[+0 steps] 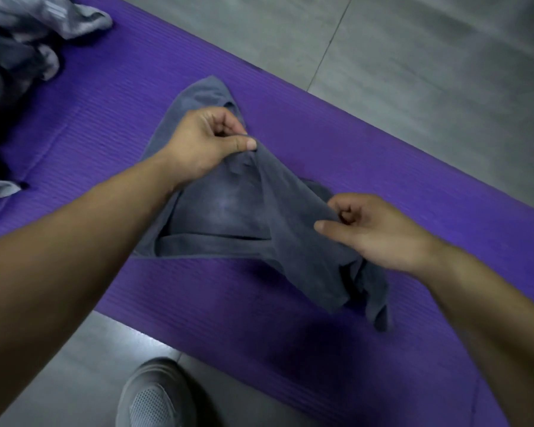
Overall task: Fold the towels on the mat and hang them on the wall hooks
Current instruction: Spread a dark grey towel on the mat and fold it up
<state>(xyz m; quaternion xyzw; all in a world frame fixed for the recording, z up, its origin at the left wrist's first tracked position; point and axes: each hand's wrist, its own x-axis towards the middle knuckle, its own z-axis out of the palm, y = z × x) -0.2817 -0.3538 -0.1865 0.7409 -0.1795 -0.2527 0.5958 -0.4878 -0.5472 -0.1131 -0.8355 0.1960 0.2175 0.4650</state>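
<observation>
One dark grey cloth towel (228,211) half folded on purple ribbed foam mat (336,143); left hand (204,140) and right hand (370,229) pinch lifted edge. Crumpled light grey towel heap (22,41) waits; hanging not begun, hooks unseen.

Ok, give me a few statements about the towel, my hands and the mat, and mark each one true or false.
1. The left hand and the right hand both pinch the dark grey towel. True.
2. The towel is folded into a neat rectangle. False: it is rumpled and partly lifted between the hands.
3. The purple mat lies on a grey tiled floor. True.
4. No other cloth is on the mat. False: a pile of lighter grey towels lies at its far left.
5. A grey shoe stands on the floor beside the mat. True.
</observation>
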